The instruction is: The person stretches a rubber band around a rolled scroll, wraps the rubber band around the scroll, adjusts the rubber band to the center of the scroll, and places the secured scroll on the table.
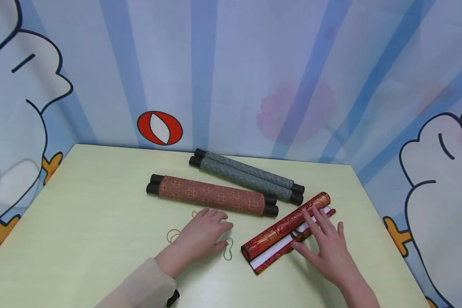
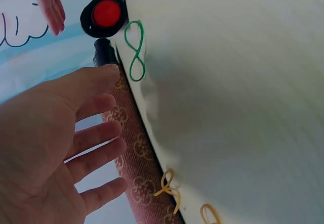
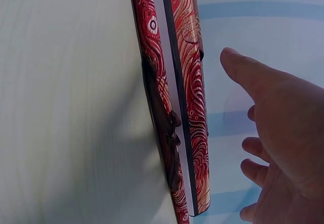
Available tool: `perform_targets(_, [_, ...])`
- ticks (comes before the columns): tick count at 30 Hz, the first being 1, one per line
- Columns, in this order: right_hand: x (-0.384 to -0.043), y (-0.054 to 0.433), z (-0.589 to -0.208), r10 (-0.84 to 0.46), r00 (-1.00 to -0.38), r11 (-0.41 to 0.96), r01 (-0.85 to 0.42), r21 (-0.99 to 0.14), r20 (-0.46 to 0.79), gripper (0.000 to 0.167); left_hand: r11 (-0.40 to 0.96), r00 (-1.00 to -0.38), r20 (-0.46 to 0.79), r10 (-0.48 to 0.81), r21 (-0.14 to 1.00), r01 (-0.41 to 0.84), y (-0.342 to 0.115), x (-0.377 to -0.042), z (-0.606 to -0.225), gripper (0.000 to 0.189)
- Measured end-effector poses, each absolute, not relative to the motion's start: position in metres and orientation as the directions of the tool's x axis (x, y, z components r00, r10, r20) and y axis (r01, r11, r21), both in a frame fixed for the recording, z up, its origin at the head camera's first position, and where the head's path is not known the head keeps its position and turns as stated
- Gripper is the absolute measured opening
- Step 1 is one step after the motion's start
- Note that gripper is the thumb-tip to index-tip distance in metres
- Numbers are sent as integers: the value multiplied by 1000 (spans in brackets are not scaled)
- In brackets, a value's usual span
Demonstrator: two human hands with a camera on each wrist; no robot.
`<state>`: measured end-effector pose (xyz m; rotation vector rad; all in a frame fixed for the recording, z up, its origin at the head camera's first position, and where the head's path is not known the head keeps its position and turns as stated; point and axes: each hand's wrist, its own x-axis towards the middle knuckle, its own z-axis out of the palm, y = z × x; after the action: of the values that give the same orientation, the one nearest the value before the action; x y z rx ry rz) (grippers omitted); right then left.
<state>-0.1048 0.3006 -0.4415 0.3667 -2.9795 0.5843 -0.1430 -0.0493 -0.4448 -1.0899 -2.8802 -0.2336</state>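
A red scroll with gold swirl patterns [image 1: 285, 226] lies slantwise, partly unrolled, showing a white strip. A dark ribbon [image 3: 174, 140] is knotted along it. My right hand [image 1: 329, 252] hovers over its right part with fingers spread, and whether it touches cannot be told. My left hand [image 1: 200, 237] is held above the table with loosely spread fingers and nothing in them. Beside its thumb lies a green rubber band [image 2: 136, 56] twisted into a figure eight. Yellow rubber bands [image 2: 166, 187] lie near that hand, partly hidden by it in the head view.
Behind the left hand, a brown flower-patterned scroll [image 1: 211, 194] with black ends lies rolled from both sides. A grey-green scroll [image 1: 246, 173] rests farther back. A patterned curtain [image 1: 231, 77] rises behind the pale table [image 1: 81, 214]. Something small and black [image 1: 172, 298] shows beneath the left sleeve.
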Motion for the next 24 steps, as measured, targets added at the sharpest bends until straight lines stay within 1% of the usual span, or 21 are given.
perform_targets(4, [-107, 297, -441, -226, -965, 893, -260, -367, 134, 90, 733, -740, 101, 665, 102, 672, -46, -143, -448, 32])
perform_targets(11, [-107, 292, -439, -241, -960, 887, -278, -369, 142, 90, 707, -702, 168, 692, 40, 706, -42, -144, -454, 16])
perform_targets(20, [-107, 285, -439, -280, -946, 863, -323, -387, 165, 83, 695, -682, 177, 709, -15, 719, -35, -145, -458, 8])
perform_targets(24, [-107, 282, -439, -299, -936, 849, -351, -395, 187, 81, 691, -678, 187, 711, -8, 723, -33, -145, -459, 5])
